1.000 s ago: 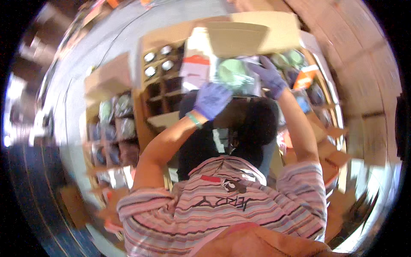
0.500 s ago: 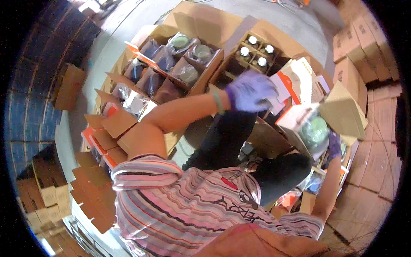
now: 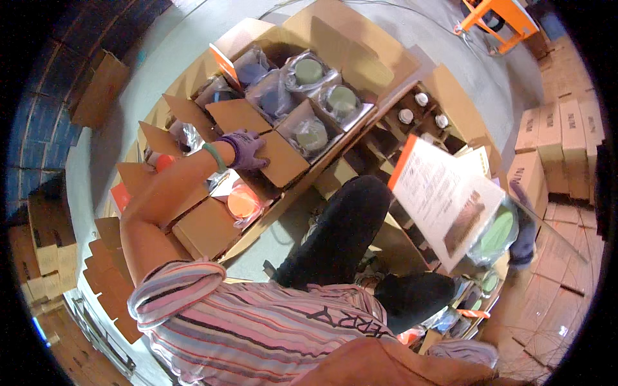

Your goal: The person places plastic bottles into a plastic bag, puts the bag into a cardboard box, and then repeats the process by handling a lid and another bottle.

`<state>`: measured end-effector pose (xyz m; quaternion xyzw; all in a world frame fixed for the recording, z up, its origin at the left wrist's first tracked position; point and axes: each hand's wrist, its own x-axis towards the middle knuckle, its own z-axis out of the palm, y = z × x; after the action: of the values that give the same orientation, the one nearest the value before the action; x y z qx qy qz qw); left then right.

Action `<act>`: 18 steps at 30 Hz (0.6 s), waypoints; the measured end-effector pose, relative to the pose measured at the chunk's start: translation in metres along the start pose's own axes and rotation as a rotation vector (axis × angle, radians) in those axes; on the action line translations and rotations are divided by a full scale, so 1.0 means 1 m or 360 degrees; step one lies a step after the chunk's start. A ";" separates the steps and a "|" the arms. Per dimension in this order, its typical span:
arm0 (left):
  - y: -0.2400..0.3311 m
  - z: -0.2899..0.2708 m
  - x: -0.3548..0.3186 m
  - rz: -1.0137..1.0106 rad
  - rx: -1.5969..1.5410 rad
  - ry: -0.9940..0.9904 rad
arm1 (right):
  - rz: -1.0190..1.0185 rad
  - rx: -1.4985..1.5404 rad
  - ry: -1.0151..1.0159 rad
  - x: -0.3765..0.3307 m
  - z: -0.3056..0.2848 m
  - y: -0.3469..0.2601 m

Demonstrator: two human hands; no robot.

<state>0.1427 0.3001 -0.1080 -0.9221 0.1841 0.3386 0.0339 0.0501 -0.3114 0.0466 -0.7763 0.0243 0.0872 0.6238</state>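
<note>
My left hand (image 3: 244, 149), in a purple glove, rests with its fingers apart on the raised cardboard flaps (image 3: 283, 159) inside a large carton (image 3: 341, 132). Around it in that carton stand plastic-wrapped items with round tops, among them a green-topped one (image 3: 311, 135) and an orange-topped one (image 3: 244, 201). On the right, my gloved right hand (image 3: 524, 225), somewhat blurred, grips a white box (image 3: 444, 199) with an orange edge from its outer side. The box is tilted, and a plastic-wrapped item with a green round top (image 3: 497, 230) shows at its open end.
A second carton (image 3: 450, 90) beside the first holds white-capped bottles (image 3: 405, 116) in cardboard dividers. More wrapped items (image 3: 490, 282) stand by my right forearm. Stacked brown cartons (image 3: 566, 138) line the right, blue ones (image 3: 38, 128) the left. An orange metal frame (image 3: 499, 22) stands far right.
My left hand has moved left, from over the bottle carton to the flaps of the left carton. My right hand has lifted and tilted the white box, whose printed side now shows.
</note>
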 end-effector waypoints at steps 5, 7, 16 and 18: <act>-0.037 0.001 0.016 0.0050 -0.0460 -0.0231 | -0.0806 -0.1317 -0.0224 0.167 0.084 -0.051; -0.058 0.004 0.024 0.0182 -0.0551 -0.0209 | -0.1325 -0.2055 -0.0016 0.216 0.116 -0.075; -0.109 -0.041 0.031 0.0165 -0.0628 0.0654 | -0.0794 -0.0360 -0.0488 0.385 0.178 -0.108; -0.132 -0.061 0.034 -0.0141 -0.1037 0.1324 | -0.1487 -0.1383 -0.0170 0.384 0.232 -0.112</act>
<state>0.2521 0.4011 -0.0906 -0.9481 0.0281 -0.0180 -0.3162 0.4198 -0.0340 0.0437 -0.8817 -0.3854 -0.1535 0.2249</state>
